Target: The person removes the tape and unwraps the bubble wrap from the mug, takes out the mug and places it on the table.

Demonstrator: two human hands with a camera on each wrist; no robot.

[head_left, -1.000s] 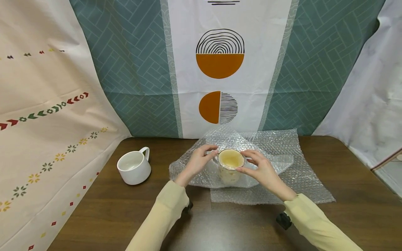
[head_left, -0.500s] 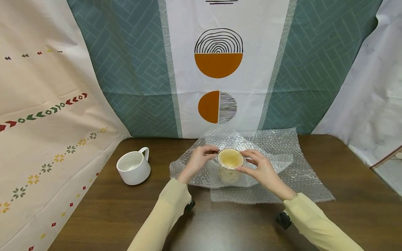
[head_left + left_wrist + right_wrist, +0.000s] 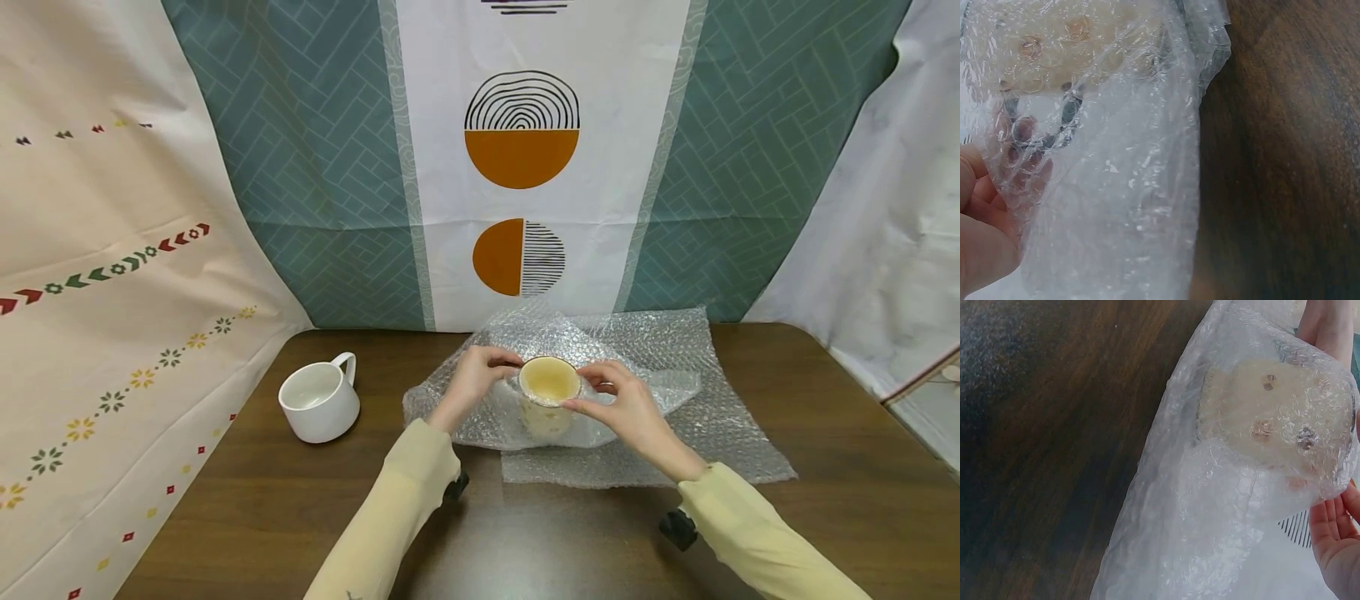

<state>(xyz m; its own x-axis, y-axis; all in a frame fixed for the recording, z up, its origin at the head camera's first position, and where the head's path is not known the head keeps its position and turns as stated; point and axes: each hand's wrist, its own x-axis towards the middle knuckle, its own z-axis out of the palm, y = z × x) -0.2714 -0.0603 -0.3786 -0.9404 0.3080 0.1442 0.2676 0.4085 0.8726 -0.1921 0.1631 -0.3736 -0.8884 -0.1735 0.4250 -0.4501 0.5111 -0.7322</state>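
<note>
A cream cup [image 3: 549,385] with a dark rim and small printed motifs stands upright, with clear bubble wrap [image 3: 491,421] drawn up round its side. On the left of the rim, my left hand [image 3: 477,379] pinches the wrap between thumb and fingers. My right hand [image 3: 621,397] holds the wrap at the right of the rim, thumb toward the near side and fingers behind. In the left wrist view, the cup's body [image 3: 1072,44] and a dark-marked handle show blurred through the plastic. The right wrist view shows the wrapped cup [image 3: 1272,412] with both hands at its rim end.
A white mug [image 3: 320,404] stands on the left of the brown wooden table [image 3: 262,517], its handle turned to the back. More bubble wrap [image 3: 720,425] spreads flat to the right and under the cup. Patterned cloths [image 3: 330,167] hang behind and at the sides.
The left hand has shifted slightly right, closer to the cup's rim. The right hand stays at the rim, and the cup and white mug keep their places.
</note>
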